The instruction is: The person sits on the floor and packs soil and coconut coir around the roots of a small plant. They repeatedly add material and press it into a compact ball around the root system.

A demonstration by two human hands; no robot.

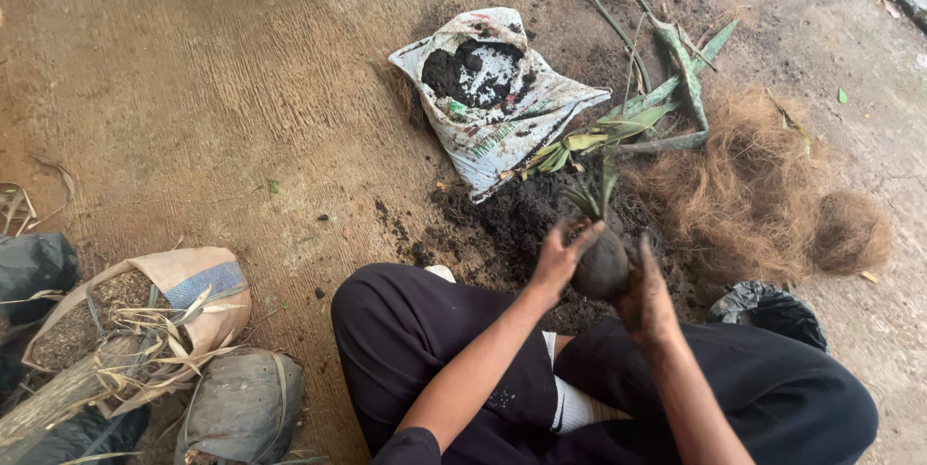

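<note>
- Lots of brown ground (193,88) fills the view, bare and a bit rough, with dark crumbs of dirt dropped on it.
- Two legs in black trousers (425,339) are folded at the bottom, as the person sits on the ground.
- One big fluffy heap of brown fibre (763,195) lies on the right, like a pile of dry hair, just beside the dirt.
- A white sack (502,108) lies open above the hands, with black soil inside it (some white shows through the soil).
- A dark pile of loose soil (512,219) is spread on the ground between the sack and the knees.
- Long green leaves (666,98) lie flat next to the sack, touching the fibre heap.
- A tan bag (183,281) with dry bits sits at the left, with grey bundles near it.
- A black plastic bag (772,310) rests by the right knee.
- The soil ball (601,267) is round and dark, with a small green plant (591,197) sticking up from its top. It is held up over the loose soil, in front of the knees.
- The left hand (558,257) is curled on the left side of the ball, holding it.
- The right hand (645,301) cups the other side, so both hands press the ball between them.
</note>
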